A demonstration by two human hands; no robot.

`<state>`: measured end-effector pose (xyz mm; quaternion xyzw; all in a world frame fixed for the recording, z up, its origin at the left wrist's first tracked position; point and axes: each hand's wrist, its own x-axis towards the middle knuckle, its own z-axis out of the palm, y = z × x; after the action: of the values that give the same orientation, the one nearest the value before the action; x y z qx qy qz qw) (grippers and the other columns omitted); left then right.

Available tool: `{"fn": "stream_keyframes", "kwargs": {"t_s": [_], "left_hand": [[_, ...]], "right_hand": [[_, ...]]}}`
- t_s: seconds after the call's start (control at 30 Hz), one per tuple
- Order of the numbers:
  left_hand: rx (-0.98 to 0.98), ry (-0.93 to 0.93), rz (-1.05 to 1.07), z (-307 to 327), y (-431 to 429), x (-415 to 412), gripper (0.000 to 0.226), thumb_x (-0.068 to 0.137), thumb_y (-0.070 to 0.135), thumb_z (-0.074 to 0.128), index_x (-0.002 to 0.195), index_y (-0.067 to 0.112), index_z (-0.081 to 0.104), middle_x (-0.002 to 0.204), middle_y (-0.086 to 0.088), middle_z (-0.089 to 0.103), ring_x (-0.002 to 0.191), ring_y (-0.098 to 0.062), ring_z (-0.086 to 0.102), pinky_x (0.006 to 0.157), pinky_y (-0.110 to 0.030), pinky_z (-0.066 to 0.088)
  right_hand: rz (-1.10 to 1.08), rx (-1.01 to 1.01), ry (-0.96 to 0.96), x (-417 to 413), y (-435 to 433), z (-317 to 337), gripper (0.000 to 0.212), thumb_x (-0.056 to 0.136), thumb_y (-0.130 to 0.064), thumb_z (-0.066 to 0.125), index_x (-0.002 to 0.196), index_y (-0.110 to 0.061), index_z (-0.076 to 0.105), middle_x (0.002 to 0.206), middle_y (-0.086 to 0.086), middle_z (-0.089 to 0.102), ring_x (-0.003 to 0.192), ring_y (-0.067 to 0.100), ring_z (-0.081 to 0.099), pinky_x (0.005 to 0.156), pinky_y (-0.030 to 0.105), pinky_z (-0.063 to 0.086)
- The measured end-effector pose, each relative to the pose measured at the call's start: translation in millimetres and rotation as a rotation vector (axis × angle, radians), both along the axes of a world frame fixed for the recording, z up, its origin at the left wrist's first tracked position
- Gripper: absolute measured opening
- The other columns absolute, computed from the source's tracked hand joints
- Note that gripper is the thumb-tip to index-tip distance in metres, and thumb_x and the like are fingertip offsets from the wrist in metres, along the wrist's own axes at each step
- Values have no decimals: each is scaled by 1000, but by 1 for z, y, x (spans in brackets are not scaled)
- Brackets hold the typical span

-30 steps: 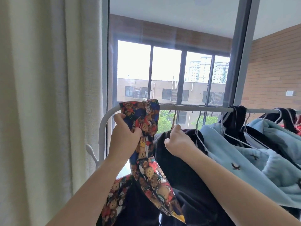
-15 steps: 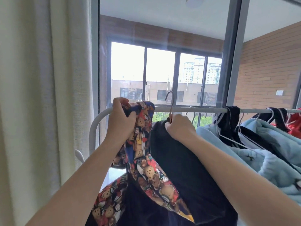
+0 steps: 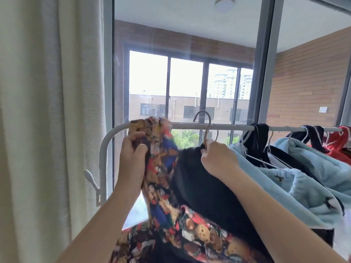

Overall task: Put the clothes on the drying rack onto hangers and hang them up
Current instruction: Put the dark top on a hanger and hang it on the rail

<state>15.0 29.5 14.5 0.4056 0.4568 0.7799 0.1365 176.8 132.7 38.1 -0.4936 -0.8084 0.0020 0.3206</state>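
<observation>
A pale curtain fills the left side of the frame. The white drying rack runs its top rail across the middle and bends down at its left end.

Clothes already on hangers crowd the right part of the rail. The biggest is a light blue fleece, with dark and red pieces behind it. That crowding is probably why the work is going on at the freer left end.

A black garment hangs in the centre and lower centre of the frame, just left of the fleece and touching it. It looks threaded on a hanger but is not hung up yet.

A bright printed cloth is draped over the rail near the bend and trails down to the bottom of the frame, where it lies across the black garment.

The left hand has a full grip on the bunched cloth just under the rail, most likely to pull it aside and clear a spot.

The right hand pinches the hanger's neck at the collar of the black garment, so the whole weight rides on that grip.

The hanger hook stands above the rail and opens to the left, probably so it can drop over the bar.
</observation>
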Motion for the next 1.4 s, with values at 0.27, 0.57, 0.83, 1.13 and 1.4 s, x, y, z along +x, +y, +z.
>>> {"fn": "stream_keyframes", "kwargs": {"t_s": [0.27,0.57,0.83,1.13,1.4], "left_hand": [[-582,472,284,-63,-21,6,32,88,21,60,119,19,61,102,2,64,86,-11,55,75,-18,42],[-999,638,125,-97,-23,1,31,91,46,44,110,28,61,102,2,67,93,-18,61,86,-32,51],[-1086,739,114,-88,-9,-17,16,94,21,46,99,19,61,99,1,60,89,-14,55,64,-22,41],[-640,425,175,-66,42,-38,54,93,56,39,133,21,36,132,-1,47,112,-19,50,91,-35,41],[-806,411,57,-56,73,-54,69,82,67,53,128,19,37,114,0,48,102,-20,47,80,-33,37]], "right_hand": [[113,-128,158,28,-20,-27,28,94,-21,46,67,-23,40,62,-10,46,60,8,47,51,22,32],[177,-198,301,39,-22,-45,35,95,-38,51,81,-10,67,63,-1,60,60,9,56,52,21,33],[187,-286,417,42,-21,-41,28,97,-32,51,82,-16,69,79,0,68,80,15,62,75,32,46],[216,-361,471,39,-24,-33,24,95,-28,53,88,-14,73,89,6,72,86,18,66,85,35,49],[243,-454,480,49,-23,-41,25,95,-26,56,81,-18,74,81,1,73,79,15,68,81,32,51]]}}
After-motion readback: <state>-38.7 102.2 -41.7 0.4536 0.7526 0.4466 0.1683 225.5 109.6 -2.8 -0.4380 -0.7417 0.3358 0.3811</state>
